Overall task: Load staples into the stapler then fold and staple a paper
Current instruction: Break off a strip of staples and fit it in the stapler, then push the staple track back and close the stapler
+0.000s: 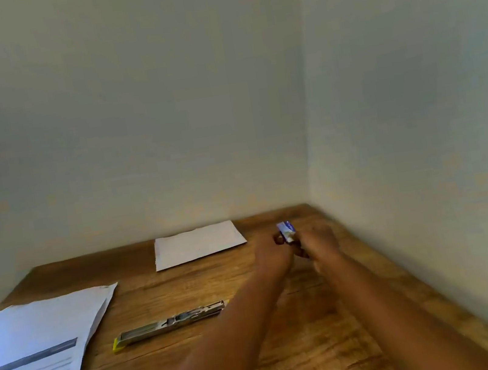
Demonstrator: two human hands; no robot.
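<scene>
A stapler lies opened flat on the wooden table, its metal channel up and a yellow end toward the left. Both hands meet at the far right of the table. My left hand and my right hand together hold a small blue and white staple box between their fingertips, a little above the tabletop. A folded white paper rests near the back wall. The image is blurred, so I cannot tell if the box is open.
A printed sheet stack covers the table's left front corner. Walls close the table in at the back and at the right. The table's right edge runs diagonally along the side wall.
</scene>
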